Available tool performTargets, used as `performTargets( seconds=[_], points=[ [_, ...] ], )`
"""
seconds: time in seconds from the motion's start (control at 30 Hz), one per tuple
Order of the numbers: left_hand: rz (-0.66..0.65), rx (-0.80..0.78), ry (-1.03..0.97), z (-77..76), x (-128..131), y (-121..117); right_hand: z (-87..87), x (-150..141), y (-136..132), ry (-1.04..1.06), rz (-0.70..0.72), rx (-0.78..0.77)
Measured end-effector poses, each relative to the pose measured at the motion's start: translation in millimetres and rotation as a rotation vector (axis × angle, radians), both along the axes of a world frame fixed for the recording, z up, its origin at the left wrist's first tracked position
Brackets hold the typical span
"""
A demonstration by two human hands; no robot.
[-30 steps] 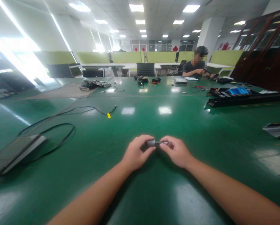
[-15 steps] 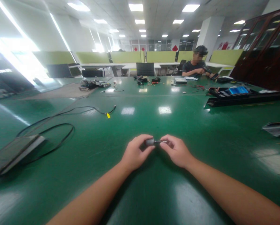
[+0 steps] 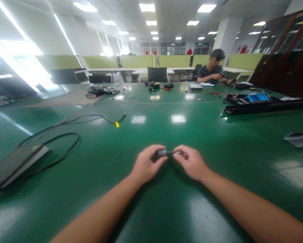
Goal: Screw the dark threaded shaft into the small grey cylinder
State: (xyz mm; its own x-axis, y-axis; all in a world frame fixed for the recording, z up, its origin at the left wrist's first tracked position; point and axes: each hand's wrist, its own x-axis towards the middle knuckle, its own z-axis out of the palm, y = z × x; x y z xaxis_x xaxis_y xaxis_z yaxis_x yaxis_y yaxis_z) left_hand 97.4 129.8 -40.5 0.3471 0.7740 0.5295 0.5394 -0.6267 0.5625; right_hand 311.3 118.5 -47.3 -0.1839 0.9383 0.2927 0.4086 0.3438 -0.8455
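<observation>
Between my two hands, just above the green tabletop or on it, I cannot tell which, lies a small grey cylinder with a thin dark shaft (image 3: 162,153). My left hand (image 3: 147,164) grips the thick grey body between thumb and fingers. At the shaft's far end, my right hand (image 3: 192,162) pinches the thin tip with thumb and forefinger. The fingers partly hide both ends. Its exact kind is too small and blurred to tell.
A flat dark device (image 3: 17,165) and a looped black cable (image 3: 76,141) with a yellow tag (image 3: 117,124) lie left. A long black tray (image 3: 262,107) with blue parts stands right. Across the green table (image 3: 151,131), a person (image 3: 212,72) sits handling a dark object.
</observation>
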Motion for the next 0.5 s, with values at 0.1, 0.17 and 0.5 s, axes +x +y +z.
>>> performTargets(
  seconds=[0.1, 0.17, 0.5],
  points=[
    [0.001, 0.0, -0.007, 0.3, 0.1, 0.1, 0.3, 0.3, 0.3, -0.003, -0.013, 0.007],
    [0.001, -0.005, -0.005, 0.5, 0.1, 0.1, 0.2, 0.2, 0.4, 0.004, -0.014, 0.004],
    [0.007, -0.024, -0.024, 1.6, 1.0, -0.1, -1.1, 1.0, 0.5, 0.017, -0.017, 0.0]
  ],
)
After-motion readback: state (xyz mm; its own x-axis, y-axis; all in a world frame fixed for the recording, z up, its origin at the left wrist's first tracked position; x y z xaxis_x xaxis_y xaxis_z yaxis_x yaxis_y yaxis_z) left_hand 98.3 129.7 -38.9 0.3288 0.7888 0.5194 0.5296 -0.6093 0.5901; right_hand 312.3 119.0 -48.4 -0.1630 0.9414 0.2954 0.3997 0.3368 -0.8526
